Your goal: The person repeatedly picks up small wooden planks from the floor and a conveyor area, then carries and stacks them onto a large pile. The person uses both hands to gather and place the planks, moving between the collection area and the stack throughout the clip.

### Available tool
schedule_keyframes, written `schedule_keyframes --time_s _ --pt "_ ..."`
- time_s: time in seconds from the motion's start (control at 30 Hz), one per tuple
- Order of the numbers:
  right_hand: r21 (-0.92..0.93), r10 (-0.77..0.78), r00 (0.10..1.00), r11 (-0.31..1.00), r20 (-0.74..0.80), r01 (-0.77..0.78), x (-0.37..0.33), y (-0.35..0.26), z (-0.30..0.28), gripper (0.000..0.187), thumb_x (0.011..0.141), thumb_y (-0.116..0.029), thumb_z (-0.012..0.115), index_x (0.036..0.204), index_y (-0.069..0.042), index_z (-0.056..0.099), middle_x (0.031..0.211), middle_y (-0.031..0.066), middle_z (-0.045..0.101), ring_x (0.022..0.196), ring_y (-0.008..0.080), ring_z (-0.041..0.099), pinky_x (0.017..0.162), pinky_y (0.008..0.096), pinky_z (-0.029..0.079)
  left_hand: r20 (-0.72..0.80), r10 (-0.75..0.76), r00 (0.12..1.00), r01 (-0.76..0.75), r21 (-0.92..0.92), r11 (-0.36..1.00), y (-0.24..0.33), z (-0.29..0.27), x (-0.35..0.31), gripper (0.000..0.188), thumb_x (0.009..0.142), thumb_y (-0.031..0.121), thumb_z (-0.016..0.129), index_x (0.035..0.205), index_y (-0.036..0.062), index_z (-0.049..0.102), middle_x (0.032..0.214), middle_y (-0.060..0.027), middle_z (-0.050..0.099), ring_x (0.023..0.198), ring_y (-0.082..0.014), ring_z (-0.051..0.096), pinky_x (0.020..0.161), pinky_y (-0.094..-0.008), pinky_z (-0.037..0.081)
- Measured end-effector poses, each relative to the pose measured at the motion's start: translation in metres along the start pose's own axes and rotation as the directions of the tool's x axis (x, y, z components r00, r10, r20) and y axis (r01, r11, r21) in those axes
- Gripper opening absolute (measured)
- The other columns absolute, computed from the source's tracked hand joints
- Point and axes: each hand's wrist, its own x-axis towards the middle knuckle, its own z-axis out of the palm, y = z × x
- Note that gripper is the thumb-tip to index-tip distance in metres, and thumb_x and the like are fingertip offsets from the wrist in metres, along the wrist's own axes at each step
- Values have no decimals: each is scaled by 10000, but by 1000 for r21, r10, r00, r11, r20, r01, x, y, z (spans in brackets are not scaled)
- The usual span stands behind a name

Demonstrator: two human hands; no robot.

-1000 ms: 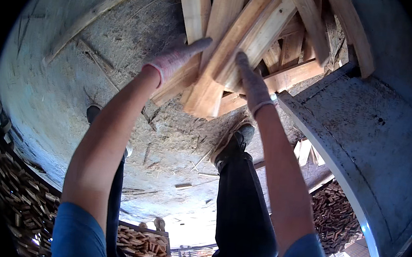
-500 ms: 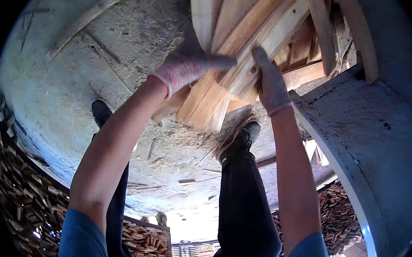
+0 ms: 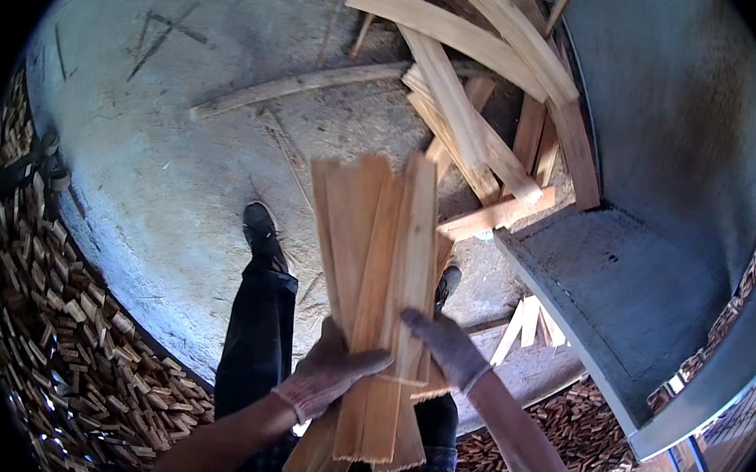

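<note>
A bundle of wooden boards (image 3: 371, 271) stands in front of my body, its pieces fanned out unevenly at both ends. My left hand (image 3: 335, 372), in a pale knitted glove with reddish tints, is closed round the bundle's left side, its thumb lying across the front. On the other side my right hand (image 3: 449, 346), gloved too, grips the right edge with its thumb over the front face. The fingers of both hands are partly hidden behind the wood. Beyond the bundle, a loose heap of longer boards (image 3: 460, 122) lies on the floor.
A metal surface with a raised edge (image 3: 608, 274) stands at the right. Big piles of short wood pieces lie at the left (image 3: 88, 363) and lower right (image 3: 548, 453). A long curved strip (image 3: 292, 86) and thin sticks rest on the concrete floor (image 3: 167, 182).
Both hands have drawn the boards back from the heap toward my body. The bundle has turned from slanting to nearly straight, and my view has shifted with it.
</note>
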Motion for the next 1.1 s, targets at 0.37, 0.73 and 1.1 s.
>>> schedule_keyframes --time_s 0.37,0.73,1.1 --pt "27 243 956 968 166 -250 68 -50 104 682 849 -326 801 1354 24 503 1224 194 647 1047 255 692 844 355 611 108 -117 987 159 -726 670 -23 -129 24 577 917 340 743 1346 11 542 1168 -131 683 1055 -230 689 944 -374 568" --pt "-25 131 991 991 36 -130 59 -59 169 519 872 -326 739 1224 32 607 1079 161 696 937 221 698 805 349 596 80 -89 993 118 -522 845 4 -168 1 637 869 373 749 1371 61 512 1209 -115 650 1050 -254 686 887 -401 589" --pt "-259 -341 933 896 116 360 -82 -10 204 553 853 -248 707 1293 52 556 1098 114 670 980 186 634 877 315 522 -316 347 883 -404 -138 904 -54 -115 -156 842 861 410 784 1475 -2 382 1385 -154 553 1267 -223 527 1078 -342 433"
